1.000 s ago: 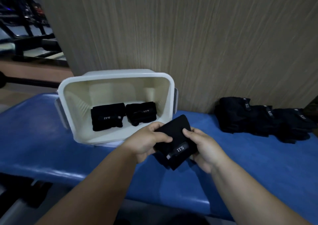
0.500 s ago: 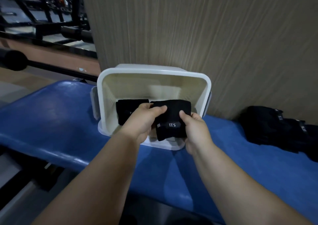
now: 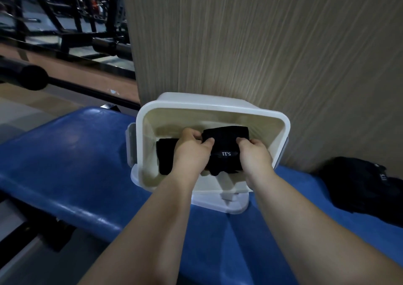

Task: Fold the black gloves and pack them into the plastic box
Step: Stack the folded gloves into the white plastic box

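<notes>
The white plastic box [image 3: 281, 123] stands tilted toward me on the blue bench, leaning against the wood-grain wall. Both hands reach inside it with a folded black glove [image 3: 225, 141] bearing a small "5.11" label. My left hand [image 3: 192, 149] pinches its left edge, and my right hand [image 3: 254, 156] grips its right edge. Another folded black glove [image 3: 164, 158] lies in the box to the left, partly hidden behind my left hand. A third one seen earlier is hidden under the held glove.
A pile of unfolded black gloves [image 3: 357, 186] lies on the blue padded bench [image 3: 65, 158] to the right of the box. The box lid [image 3: 220, 204] sits under the box. Dark gym equipment [image 3: 65, 23] stands behind on the left.
Both hands carried the folded glove from in front of the box forward into it. My view shifted left, so the glove pile now sits at the right edge.
</notes>
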The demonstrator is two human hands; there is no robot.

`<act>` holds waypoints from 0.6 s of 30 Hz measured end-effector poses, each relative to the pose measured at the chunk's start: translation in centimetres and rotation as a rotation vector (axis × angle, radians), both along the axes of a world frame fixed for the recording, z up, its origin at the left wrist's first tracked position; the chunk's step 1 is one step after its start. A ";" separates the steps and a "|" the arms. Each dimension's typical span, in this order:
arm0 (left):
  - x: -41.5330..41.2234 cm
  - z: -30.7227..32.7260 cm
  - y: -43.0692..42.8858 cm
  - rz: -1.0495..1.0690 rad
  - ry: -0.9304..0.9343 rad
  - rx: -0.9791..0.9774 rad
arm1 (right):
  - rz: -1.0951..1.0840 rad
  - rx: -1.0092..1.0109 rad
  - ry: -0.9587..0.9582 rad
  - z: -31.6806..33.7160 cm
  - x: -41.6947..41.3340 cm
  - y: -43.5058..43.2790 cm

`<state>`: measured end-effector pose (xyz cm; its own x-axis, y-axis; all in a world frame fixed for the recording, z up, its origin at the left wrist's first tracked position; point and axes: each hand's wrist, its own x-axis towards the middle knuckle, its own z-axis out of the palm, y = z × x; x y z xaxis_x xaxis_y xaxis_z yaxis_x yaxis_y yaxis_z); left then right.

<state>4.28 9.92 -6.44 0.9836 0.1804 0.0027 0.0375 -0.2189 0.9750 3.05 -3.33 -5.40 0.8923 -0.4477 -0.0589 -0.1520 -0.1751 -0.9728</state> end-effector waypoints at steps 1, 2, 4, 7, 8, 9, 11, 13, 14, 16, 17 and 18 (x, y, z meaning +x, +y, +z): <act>0.1 0.0 -0.1 0.005 0.001 0.012 | 0.009 -0.049 0.017 0.0 0.1 -0.1; 0.2 0.1 -0.2 0.007 0.006 0.021 | 0.014 -0.109 0.031 0.0 0.3 -0.3; 0.5 0.1 -0.4 0.008 0.028 0.035 | 0.010 -0.224 0.042 0.0 0.6 -0.5; 0.5 -0.2 -0.9 0.028 0.015 0.119 | 0.013 -0.338 0.069 0.0 0.8 -0.5; 0.5 -0.4 -1.1 0.040 -0.012 0.175 | 0.014 -0.367 0.084 0.1 0.9 -0.4; 0.5 -0.8 -1.1 0.054 -0.041 0.240 | 0.013 -0.388 0.094 0.1 1.0 -0.3; 0.5 -1.3 -1.1 0.105 -0.105 0.357 | 0.014 -0.405 0.106 0.3 1.3 -0.2; 0.4 -1.5 -0.9 0.147 -0.148 0.440 | 0.020 -0.412 0.120 0.3 1.5 -0.2; 0.4 -1.6 -0.8 0.140 -0.149 0.489 | 0.026 -0.418 0.129 0.3 1.6 -0.2; 0.3 -1.6 -0.8 0.083 -0.111 0.597 | 0.042 -0.439 0.151 0.3 1.7 -0.2; 0.3 -1.5 -0.7 0.049 -0.079 0.640 | 0.055 -0.454 0.164 0.2 1.7 -0.2; 0.3 -1.4 -0.7 0.018 -0.048 0.671 | 0.069 -0.471 0.173 0.1 1.7 -0.2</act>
